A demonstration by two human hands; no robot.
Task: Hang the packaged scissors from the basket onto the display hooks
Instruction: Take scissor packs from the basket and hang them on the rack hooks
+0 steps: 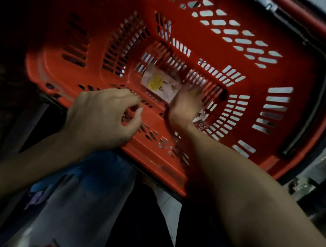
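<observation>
Here, a red plastic shopping basket (152, 160) fills most of the head view, seen from above and set at a slant, with pale floor (169, 208) showing through the slots in its walls and bottom. The packaged scissors (158, 83) lie flat on the bottom of the basket, near its middle: a pale card with a yellow patch under clear wrap, too blurred for the contents to be made out. The right hand (185, 107) reaches down inside the basket, and its fingers lie over the right-hand end of that pack. The hand is smeared by motion blur, so I cannot tell whether it pinches the pack or only touches it. Just beside the right wrist, partly hidden by it, another pale printed card (202, 119) lies on the basket bottom. The left hand (102, 116) hovers above the near wall of the basket, to the left of the right hand and apart from the pack. Its fingers are loosely curled, thumb close to forefinger, and it holds nothing. A dark handle (325, 79) lies folded along the far right rim. Below the basket's near rim, between the two forearms, is a blue patterned cloth (91, 176).
</observation>
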